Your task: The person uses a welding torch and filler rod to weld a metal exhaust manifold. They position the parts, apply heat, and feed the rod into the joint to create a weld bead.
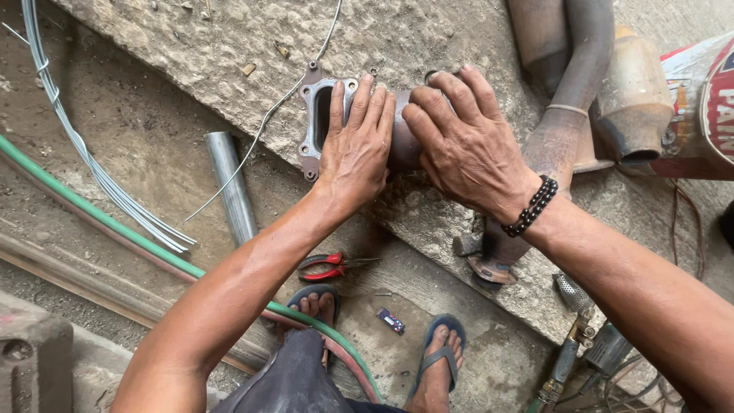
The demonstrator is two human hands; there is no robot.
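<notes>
We see both hands laid on one metal exhaust part [397,141] that lies on a rough concrete slab [229,53]. The left hand [355,149] rests flat across it, fingers straight and close together, just beside the part's flange [317,115], a plate with one oblong opening and small bolt holes at its corners. The right hand [466,149] covers the part's other end, fingers curved over it, wearing one black bead bracelet [535,205] at the wrist. Neither grip is closed around the part; both press on top of it, fingers extended.

For containers we count one: a painted tin [707,107] at the right edge, lying on its side, its contents not visible to us.

Beside it lie rusty exhaust pieces [604,84]; we make out about three, overlapping, so the count is uncertain. On the ground to the left we see one short steel tube [233,187], one bundle of grey wire [76,138], one loose thin wire [267,115] running onto the slab, and one green hose [153,248] beside a reddish one. Near the two sandalled feet [440,356] lie one pair of red-handled pliers [332,265] and one small lighter [391,321]. One torch [569,356] sits at lower right.
</notes>
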